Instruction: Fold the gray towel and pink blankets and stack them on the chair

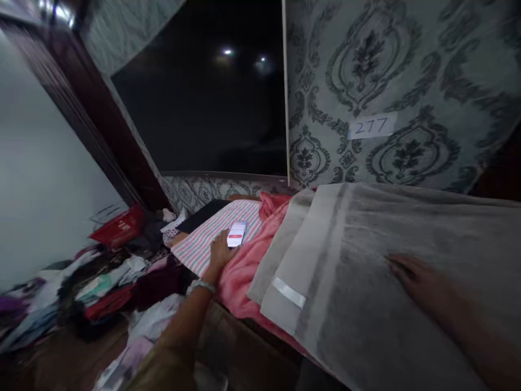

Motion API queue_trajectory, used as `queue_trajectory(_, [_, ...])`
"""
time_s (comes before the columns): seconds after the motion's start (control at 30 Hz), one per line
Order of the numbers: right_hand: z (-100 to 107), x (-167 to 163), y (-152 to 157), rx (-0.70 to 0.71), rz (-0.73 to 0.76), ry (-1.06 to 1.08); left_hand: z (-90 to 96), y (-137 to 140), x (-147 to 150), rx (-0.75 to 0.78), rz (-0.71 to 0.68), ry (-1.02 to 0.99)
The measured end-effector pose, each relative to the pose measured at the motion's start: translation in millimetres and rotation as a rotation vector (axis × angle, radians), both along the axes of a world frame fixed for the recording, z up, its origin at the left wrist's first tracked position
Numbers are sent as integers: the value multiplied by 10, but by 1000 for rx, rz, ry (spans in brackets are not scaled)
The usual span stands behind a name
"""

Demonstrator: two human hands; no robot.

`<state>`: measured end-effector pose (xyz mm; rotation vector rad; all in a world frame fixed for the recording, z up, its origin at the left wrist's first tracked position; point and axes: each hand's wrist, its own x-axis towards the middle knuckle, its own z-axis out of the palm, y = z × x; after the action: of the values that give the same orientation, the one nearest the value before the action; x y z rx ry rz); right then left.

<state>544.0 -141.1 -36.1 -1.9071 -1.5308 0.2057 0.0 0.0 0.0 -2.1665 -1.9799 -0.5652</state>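
**Phone [236, 233] glows left of gray blanket [362, 304]**

A person's left hand [220, 251] meets the phone over striped cloth [199, 244], left of the gray blanket; whether it grips cannot be told. The right hand [415, 277], blurred, is unclenched over the gray blanket.

the broad grey cloth blanket [358, 293] looks matt and napped, the crumpled coral-pink cloth [244, 271] plush. the wide black screen [211, 103] is smooth and glossy, the white rectangular label [372, 126] matt paper; the red basket [120, 227], blurred, is probably plastic.
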Motion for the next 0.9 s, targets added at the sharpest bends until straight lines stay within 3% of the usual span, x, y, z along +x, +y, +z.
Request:
queue_trajectory(0.6, [-214, 100, 120, 200, 85, -112, 16, 15, -15, 26, -45, -18])
queue_trajectory(0.8, [-278, 113, 157, 236, 78, -120, 274, 92, -55, -88, -5, -110])
queue_trajectory(0.9, [-304, 120, 173, 252, 84, -120, 464, 136, 102, -81, 9, -118])
